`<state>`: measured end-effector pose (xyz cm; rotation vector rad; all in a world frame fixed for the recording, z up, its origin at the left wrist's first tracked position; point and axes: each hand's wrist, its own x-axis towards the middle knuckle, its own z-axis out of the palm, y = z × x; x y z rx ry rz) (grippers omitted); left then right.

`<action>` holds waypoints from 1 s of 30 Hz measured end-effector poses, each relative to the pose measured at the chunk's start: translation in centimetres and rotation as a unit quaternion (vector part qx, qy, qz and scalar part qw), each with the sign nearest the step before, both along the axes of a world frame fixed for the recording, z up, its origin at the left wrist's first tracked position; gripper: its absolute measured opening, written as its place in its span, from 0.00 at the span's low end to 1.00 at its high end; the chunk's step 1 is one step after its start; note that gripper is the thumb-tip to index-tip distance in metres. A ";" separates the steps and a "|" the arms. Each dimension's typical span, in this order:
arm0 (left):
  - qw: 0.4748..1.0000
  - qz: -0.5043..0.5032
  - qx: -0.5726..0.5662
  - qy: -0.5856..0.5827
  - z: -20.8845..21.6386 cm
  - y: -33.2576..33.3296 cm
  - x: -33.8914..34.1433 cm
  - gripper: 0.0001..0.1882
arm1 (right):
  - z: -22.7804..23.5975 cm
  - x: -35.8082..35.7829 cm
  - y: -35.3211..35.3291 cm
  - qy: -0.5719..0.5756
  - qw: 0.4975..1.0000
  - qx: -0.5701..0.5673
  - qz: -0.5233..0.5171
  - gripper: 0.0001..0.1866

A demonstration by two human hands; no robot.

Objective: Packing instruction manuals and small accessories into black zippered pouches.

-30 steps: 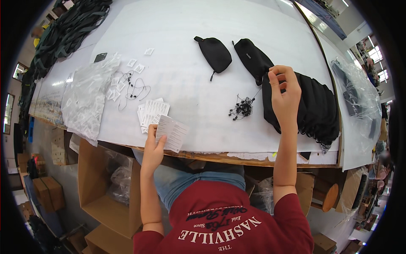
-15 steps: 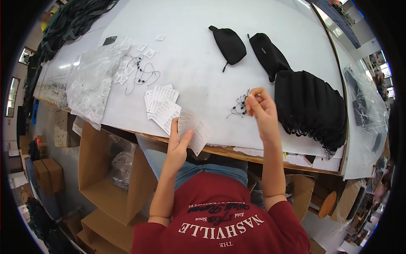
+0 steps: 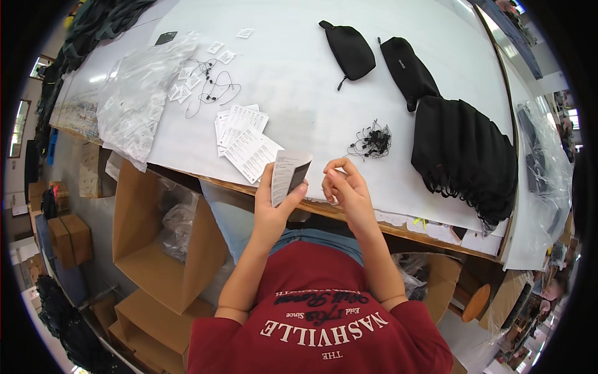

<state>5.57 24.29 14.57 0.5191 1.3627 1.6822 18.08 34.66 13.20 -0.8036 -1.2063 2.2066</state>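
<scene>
1. Might knock the stack of white cards (image 3: 249, 146) askew with the left hand (image 3: 273, 215) — close by, fanned out loosely, and hanging near the front edge of the table (image 3: 293, 87).
2. Might drop or crease the bent white card (image 3: 284, 171), pinched between left thumb and fingers, up near that same edge. Could come from too weak a pinch, or too hard a squeeze.
3. Might bump the card with the right hand (image 3: 350, 190), just beside on the right, fingers curled. Cannot tell whether pinching anything thin.
4. Might make a knot by tugging at the heap of black strings (image 3: 378, 142) — all tangled up.
5. Now look around, from far left: see dark straps (image 3: 103, 34) piled up, then a big clear bag (image 3: 137, 103) with little white bits inside. Takes up the table's left end.
6. Below, find an open brown box (image 3: 146, 230). Could catch falling cards.
7. Past the bag, see small white packets (image 3: 225, 57) and loose strings (image 3: 215, 87). Could snag a finger.
8. Farther right, see two black pouches (image 3: 352, 53), then a row of black pouches (image 3: 464, 146), packed tight. Blocks the right side.
9. Last, see crinkly clear plastic (image 3: 542, 156).
</scene>
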 end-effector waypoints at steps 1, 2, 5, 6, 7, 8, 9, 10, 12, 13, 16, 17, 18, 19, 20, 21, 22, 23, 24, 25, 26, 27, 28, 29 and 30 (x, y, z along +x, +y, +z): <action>1.000 -0.001 0.001 -0.001 -0.1 0.0 0.1 0.22 | 0.0 -0.1 -0.1 0.022 1.000 -0.006 -0.006 0.06; 1.000 0.005 0.009 0.011 -0.2 0.0 0.1 0.16 | 0.0 0.0 0.0 0.021 1.000 -0.005 -0.007 0.06; 0.999 0.021 0.021 0.042 -0.8 0.0 0.0 0.10 | 0.0 0.0 0.1 0.013 0.998 0.027 -0.051 0.08; 0.998 0.030 0.019 0.048 -0.8 0.0 -0.1 0.10 | 0.1 0.1 0.2 0.020 0.998 0.016 -0.062 0.08; 0.998 0.040 0.016 0.054 -0.8 0.0 -0.1 0.09 | 0.1 0.3 0.2 0.027 0.997 0.004 -0.073 0.09; 0.998 0.040 0.016 0.054 -0.5 0.1 0.0 0.09 | 0.1 0.4 0.2 0.027 0.997 0.004 -0.073 0.09; 0.998 0.048 0.006 0.048 0.0 0.2 0.2 0.07 | 0.2 0.5 0.3 0.020 0.997 0.016 -0.070 0.09; 0.998 0.055 -0.003 0.041 0.4 0.3 0.4 0.05 | 0.4 0.5 0.3 0.012 0.997 0.029 -0.067 0.10; 0.995 0.058 -0.014 0.078 -0.3 0.2 0.5 0.04 | 0.6 0.5 0.2 0.016 0.997 0.032 -0.072 0.11; 0.991 0.061 -0.025 0.115 -0.9 0.2 0.6 0.04 | 0.6 0.5 0.1 0.021 0.996 0.035 -0.077 0.12; 0.966 -0.111 -0.025 0.232 -1.6 0.0 -0.3 0.07 | 0.7 0.2 -0.2 0.034 0.994 0.059 -0.088 0.13; 0.972 -0.135 -0.025 0.191 -1.6 0.1 0.1 0.07 | 0.6 0.2 -0.3 0.035 0.994 0.059 -0.088 0.13; 0.972 -0.135 -0.025 0.191 -1.6 0.3 0.5 0.07 | 0.5 0.1 -0.3 0.029 0.993 0.079 -0.084 0.13; 0.980 -0.129 -0.010 0.152 -1.6 0.5 0.9 0.06 | 0.5 0.0 -0.5 0.023 0.991 0.102 -0.081 0.13; 0.986 -0.123 0.005 0.112 -1.6 0.6 1.1 0.06 | 0.5 -0.1 -0.6 0.023 0.991 0.103 -0.081 0.13; 0.986 -0.122 0.005 0.112 -1.6 0.6 1.2 0.06 | 0.5 -0.2 -0.8 0.021 0.990 0.112 -0.084 0.13; 0.986 -0.120 -0.008 0.119 -1.6 0.7 1.2 0.06 | 0.5 -0.3 -0.9 0.020 0.989 0.119 -0.087 0.13; 0.985 -0.118 -0.021 0.125 -1.6 0.8 1.2 0.07 | 0.5 -0.3 -1.0 0.020 0.989 0.119 -0.087 0.13; 0.985 -0.118 -0.021 0.125 -1.7 0.8 1.2 0.07 | 0.4 -0.3 -1.1 0.019 0.988 0.124 -0.089 0.13; 0.984 -0.118 -0.024 0.133 -1.9 0.8 1.1 0.07 | 0.3 -0.3 -1.2 0.019 0.987 0.129 -0.091 0.13; 0.983 -0.118 -0.026 0.140 -2.1 0.8 1.1 0.07 | 0.3 -0.3 -1.2 0.019 0.987 0.129 -0.091 0.13; 0.983 -0.117 -0.026 0.140 -2.2 0.8 1.1 0.07 | 0.4 -0.4 -1.1 0.020 0.988 0.122 -0.089 0.12; 0.986 -0.107 -0.024 0.130 -2.4 0.8 1.2 0.07 | 0.4 -0.3 -1.2 0.021 0.989 0.115 -0.086 0.12; 0.988 -0.096 -0.021 0.119 -2.5 0.8 1.3 0.07 | 0.3 -0.3 -1.2 0.020 0.989 0.115 -0.087 0.12; 0.988 -0.097 -0.021 0.119 -2.6 0.8 1.3 0.07 | 0.3 -0.3 -1.3 0.024 0.989 0.118 -0.088 0.11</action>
